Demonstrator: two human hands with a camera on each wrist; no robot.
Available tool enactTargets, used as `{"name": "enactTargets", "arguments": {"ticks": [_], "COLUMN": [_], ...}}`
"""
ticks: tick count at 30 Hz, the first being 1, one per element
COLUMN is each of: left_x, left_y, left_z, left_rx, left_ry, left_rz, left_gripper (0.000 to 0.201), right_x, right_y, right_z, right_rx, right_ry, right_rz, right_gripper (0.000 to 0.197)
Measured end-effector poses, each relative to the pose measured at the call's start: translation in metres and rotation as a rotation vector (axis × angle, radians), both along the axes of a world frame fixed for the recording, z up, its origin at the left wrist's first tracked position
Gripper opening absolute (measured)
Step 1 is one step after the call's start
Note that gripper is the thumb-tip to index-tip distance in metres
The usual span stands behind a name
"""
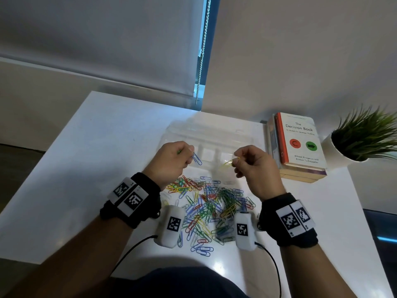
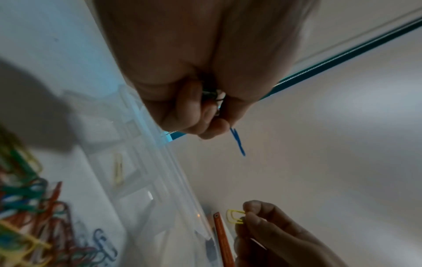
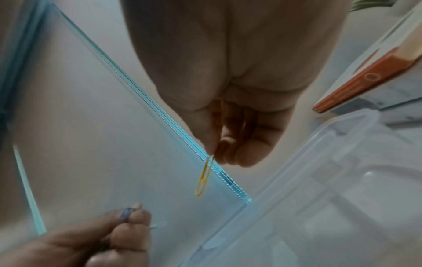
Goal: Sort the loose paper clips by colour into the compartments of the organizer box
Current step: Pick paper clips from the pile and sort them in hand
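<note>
Blue paper clip (image 1: 197,158) hangs from the left hand (image 1: 171,162), pinched at its top end between thumb and fingertips; long axis runs down and slightly right from the fingers, free end pointing at the near edge of the organizer box (image 1: 247,134). Thin wire, blue coated, looks undeformed. The left wrist view shows it edge-on below the fingertips.

Yellow paper clip (image 1: 227,162) is pinched by the right hand (image 1: 251,166) at one end; long axis points left and down from the fingertips, toward the other hand. In the right wrist view it hangs straight off the fingers, a narrow loop.

Both hands: fingers curled, thumb pressed against fingertips on a clip. The left also seems to hold something green deeper in the fist; a green glint shows at the back of the hand in the head view, but I can't tell what it is.

Box lies just beyond both sets of fingers, clear plastic, lid open behind. One pale yellowish clip (image 2: 118,171) already sits in a compartment; the others look empty as far as I can see, dividers hard to read through the clear plastic.

Judgement: each clip is a short forward reach from a compartment. The right hand is nearer the right-side cells, the left nearer the left-side ones. Yellow should go with the clip already in.

Loose pile of clips (image 1: 206,205) lies on the table (image 1: 103,147), behind and below the fingers, between the wrists. A stack of books (image 1: 298,145) and a potted plant (image 1: 361,136) sit to the right of the right hand.
</note>
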State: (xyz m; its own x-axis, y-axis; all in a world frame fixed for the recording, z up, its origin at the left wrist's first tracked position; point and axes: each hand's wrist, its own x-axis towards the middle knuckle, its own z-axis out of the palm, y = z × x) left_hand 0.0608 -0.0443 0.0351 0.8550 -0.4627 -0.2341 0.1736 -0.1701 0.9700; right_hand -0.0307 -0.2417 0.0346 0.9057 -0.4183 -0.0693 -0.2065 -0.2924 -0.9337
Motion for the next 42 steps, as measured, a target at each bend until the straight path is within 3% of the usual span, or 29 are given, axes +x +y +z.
{"name": "enactTargets", "arguments": {"ticks": [3,7,16,21,25,29,35,42], "left_x": [-0.001,-0.001,0.020,0.020,0.016,0.011,0.014,0.007], "left_y": [-0.002,-0.003,0.014,0.010,0.004,0.000,0.012,0.010], "left_z": [-0.007,-0.014,-0.016,-0.022,-0.028,-0.032,-0.033,-0.026], "left_rx": [-0.018,-0.010,-0.031,-0.031,-0.038,-0.079,-0.096,-0.141], "left_ry": [0.005,-0.002,-0.032,-0.052,-0.072,-0.040,0.001,0.059], "left_rz": [0.036,0.063,0.170,0.172,0.156,0.113,0.090,0.082], "left_gripper": [0.027,0.026,0.028,0.029,0.029,0.028,0.031,0.024], "right_x": [0.009,0.034,0.089,0.086,0.062,0.055,0.064,0.075], "right_y": [-0.006,0.006,0.043,0.052,0.061,0.048,0.009,0.017], "right_z": [-0.013,-0.011,-0.009,-0.002,0.003,-0.002,-0.011,-0.011], "right_rx": [-0.098,-0.325,-0.359,-0.294,-0.004,0.117,-0.156,-0.397], "right_ry": [0.034,0.082,0.188,0.102,0.126,0.114,0.214,0.302], "right_rz": [-0.095,-0.037,0.096,0.115,0.267,0.215,0.001,0.109], "right_gripper": [0.019,0.013,0.009,0.011,0.011,0.012,0.021,0.008]}}
